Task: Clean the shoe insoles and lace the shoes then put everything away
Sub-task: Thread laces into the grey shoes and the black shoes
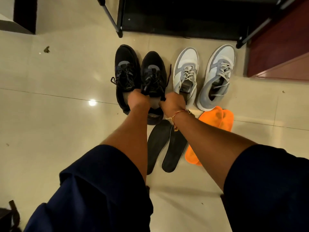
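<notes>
Both hands work at the black shoe (153, 76): left hand (136, 97) grips its opening to steady it, right hand (172, 102) probably pinches the lace (168, 76).

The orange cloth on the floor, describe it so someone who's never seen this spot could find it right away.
Start at the black shoe rack at the far edge of the floor. In front of it stands a pale grey pair of sneakers. The orange cloth lies crumpled just behind their heels, beside two black insoles, the only bright thing there.
</notes>
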Available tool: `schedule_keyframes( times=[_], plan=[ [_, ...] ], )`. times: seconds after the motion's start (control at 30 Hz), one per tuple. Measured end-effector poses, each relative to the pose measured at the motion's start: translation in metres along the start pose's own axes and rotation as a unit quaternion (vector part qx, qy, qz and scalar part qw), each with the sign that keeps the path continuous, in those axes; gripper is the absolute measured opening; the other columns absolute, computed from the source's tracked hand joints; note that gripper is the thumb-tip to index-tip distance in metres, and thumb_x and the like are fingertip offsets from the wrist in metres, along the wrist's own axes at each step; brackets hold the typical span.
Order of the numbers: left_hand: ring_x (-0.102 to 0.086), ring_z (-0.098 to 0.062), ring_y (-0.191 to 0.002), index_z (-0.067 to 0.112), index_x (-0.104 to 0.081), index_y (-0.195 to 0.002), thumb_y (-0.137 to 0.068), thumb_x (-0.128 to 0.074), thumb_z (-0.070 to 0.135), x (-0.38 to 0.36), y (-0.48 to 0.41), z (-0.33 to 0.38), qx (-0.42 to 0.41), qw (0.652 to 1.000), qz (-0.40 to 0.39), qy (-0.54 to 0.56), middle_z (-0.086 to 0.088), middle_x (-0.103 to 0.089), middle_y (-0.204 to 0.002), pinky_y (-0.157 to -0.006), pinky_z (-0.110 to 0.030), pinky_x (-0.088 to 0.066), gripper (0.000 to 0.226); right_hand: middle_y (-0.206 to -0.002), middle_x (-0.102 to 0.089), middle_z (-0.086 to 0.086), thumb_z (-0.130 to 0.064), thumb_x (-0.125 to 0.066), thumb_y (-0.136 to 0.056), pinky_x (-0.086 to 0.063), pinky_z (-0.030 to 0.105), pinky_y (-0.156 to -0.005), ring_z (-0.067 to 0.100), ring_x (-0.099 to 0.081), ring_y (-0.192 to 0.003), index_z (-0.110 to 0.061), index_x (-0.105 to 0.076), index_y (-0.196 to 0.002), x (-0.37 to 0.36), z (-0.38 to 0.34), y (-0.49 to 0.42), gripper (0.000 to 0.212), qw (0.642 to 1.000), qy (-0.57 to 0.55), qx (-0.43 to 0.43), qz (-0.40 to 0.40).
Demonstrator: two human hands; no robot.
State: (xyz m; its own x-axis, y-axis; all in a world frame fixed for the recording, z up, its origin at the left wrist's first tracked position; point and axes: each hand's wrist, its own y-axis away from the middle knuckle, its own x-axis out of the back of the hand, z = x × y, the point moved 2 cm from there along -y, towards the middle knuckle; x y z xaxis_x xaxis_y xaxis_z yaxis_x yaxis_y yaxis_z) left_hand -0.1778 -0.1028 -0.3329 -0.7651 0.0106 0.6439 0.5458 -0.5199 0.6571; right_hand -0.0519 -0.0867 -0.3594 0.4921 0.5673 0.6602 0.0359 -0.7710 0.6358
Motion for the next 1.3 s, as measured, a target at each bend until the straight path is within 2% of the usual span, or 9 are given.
schedule_keyframes(
  times=[0.17, 0.3, 0.4, 0.57, 0.73, 0.9, 1.03, 1.1, 1.3],
  plan=[
    [-0.062, -0.035, -0.112, 0.012, -0.062, -0.128, -0.098, -0.061, 0.023, 0.036, 0.062, 0.029, -0.052, 0.998, -0.03, 0.001, -0.014, -0.067, -0.12, -0.098, -0.041, -0.051, 0.033, -0.078, -0.063, 0.014, -0.026, -0.066, -0.084, -0.035, 0.029, -0.06, 0.036, -0.064, -0.082, -0.005, -0.068, -0.082, 0.071, -0.009, 0.067, 0.021, 0.995, -0.049, 0.07, 0.046],
    [-0.062, -0.037, -0.113, 0.013, -0.061, -0.13, -0.099, -0.055, 0.021, 0.07, 0.133, 0.065, -0.109, 0.994, 0.019, 0.026, -0.015, -0.068, -0.121, -0.099, -0.046, -0.051, 0.033, -0.082, -0.07, 0.011, -0.033, -0.064, -0.08, -0.05, 0.033, -0.063, 0.034, -0.065, -0.082, -0.013, -0.072, -0.09, 0.15, -0.026, 0.133, 0.023, 0.986, -0.024, 0.113, 0.118],
    [-0.061, -0.034, -0.119, 0.015, -0.057, -0.138, -0.101, -0.054, 0.018, 0.097, 0.2, 0.094, -0.165, 0.983, 0.057, 0.063, -0.012, -0.067, -0.126, -0.103, -0.045, -0.048, 0.037, -0.08, -0.071, 0.005, -0.039, -0.061, -0.075, -0.056, 0.04, -0.07, 0.029, -0.066, -0.081, -0.019, -0.071, -0.095, 0.206, -0.029, 0.187, 0.03, 0.973, -0.127, 0.131, 0.139],
    [-0.064, -0.027, -0.11, 0.019, -0.06, -0.133, -0.101, -0.055, 0.018, 0.128, 0.297, 0.098, -0.277, 0.953, 0.103, 0.072, -0.006, -0.07, -0.118, -0.097, -0.043, -0.053, 0.033, -0.095, -0.069, -0.006, -0.057, -0.062, -0.089, -0.055, 0.031, -0.083, 0.013, -0.065, -0.092, -0.024, -0.065, -0.108, 0.253, -0.009, 0.272, 0.038, 0.936, -0.294, 0.155, 0.119],
    [-0.064, -0.024, -0.108, 0.027, -0.05, -0.143, -0.102, -0.053, 0.019, 0.124, 0.335, 0.075, -0.308, 0.945, 0.099, 0.057, -0.002, -0.069, -0.118, -0.095, -0.041, -0.054, 0.041, -0.096, -0.074, 0.001, -0.056, -0.052, -0.096, -0.056, 0.046, -0.091, 0.02, -0.069, -0.097, -0.029, -0.073, -0.1, 0.244, 0.011, 0.31, 0.034, 0.885, -0.422, 0.176, 0.093],
    [-0.064, -0.016, -0.088, 0.041, -0.03, -0.154, -0.103, -0.052, 0.02, 0.109, 0.327, 0.074, -0.327, 0.94, 0.099, -0.011, 0.003, -0.065, -0.098, -0.078, -0.032, -0.054, 0.059, -0.097, -0.074, 0.006, -0.029, -0.069, -0.094, -0.059, 0.023, -0.075, 0.015, -0.071, -0.086, -0.008, -0.071, -0.108, 0.241, 0.013, 0.296, 0.026, 0.806, -0.586, 0.061, 0.063],
    [-0.062, -0.012, -0.073, 0.05, -0.011, -0.156, -0.103, -0.051, 0.021, 0.108, 0.311, 0.087, -0.343, 0.932, 0.102, -0.054, 0.003, -0.063, -0.088, -0.065, -0.03, -0.053, 0.072, -0.074, -0.066, 0.001, -0.016, -0.067, -0.093, -0.051, 0.02, -0.061, 0.011, -0.062, -0.069, -0.016, -0.068, -0.092, 0.246, 0.012, 0.27, 0.001, 0.767, -0.64, -0.035, 0.024],
    [-0.061, -0.013, -0.068, 0.052, -0.009, -0.155, -0.103, -0.05, 0.021, 0.107, 0.301, 0.094, -0.342, 0.933, 0.095, -0.065, 0.002, -0.062, -0.084, -0.058, -0.032, -0.053, 0.072, -0.062, -0.063, -0.004, -0.014, -0.065, -0.093, -0.047, 0.017, -0.053, 0.005, -0.058, -0.057, -0.018, -0.066, -0.088, 0.251, 0.011, 0.256, 0.007, 0.747, -0.661, -0.072, 0.012],
    [-0.056, -0.013, -0.069, 0.044, -0.021, -0.156, -0.104, -0.046, 0.016, 0.101, 0.274, 0.1, -0.303, 0.943, 0.073, -0.118, 0.006, -0.051, -0.082, -0.064, -0.036, -0.054, 0.065, -0.078, -0.063, -0.002, -0.011, -0.061, -0.097, -0.055, 0.02, -0.066, 0.006, -0.061, -0.069, -0.016, -0.067, -0.104, 0.281, 0.012, 0.237, 0.011, 0.628, -0.776, -0.046, -0.02]
  ],
)
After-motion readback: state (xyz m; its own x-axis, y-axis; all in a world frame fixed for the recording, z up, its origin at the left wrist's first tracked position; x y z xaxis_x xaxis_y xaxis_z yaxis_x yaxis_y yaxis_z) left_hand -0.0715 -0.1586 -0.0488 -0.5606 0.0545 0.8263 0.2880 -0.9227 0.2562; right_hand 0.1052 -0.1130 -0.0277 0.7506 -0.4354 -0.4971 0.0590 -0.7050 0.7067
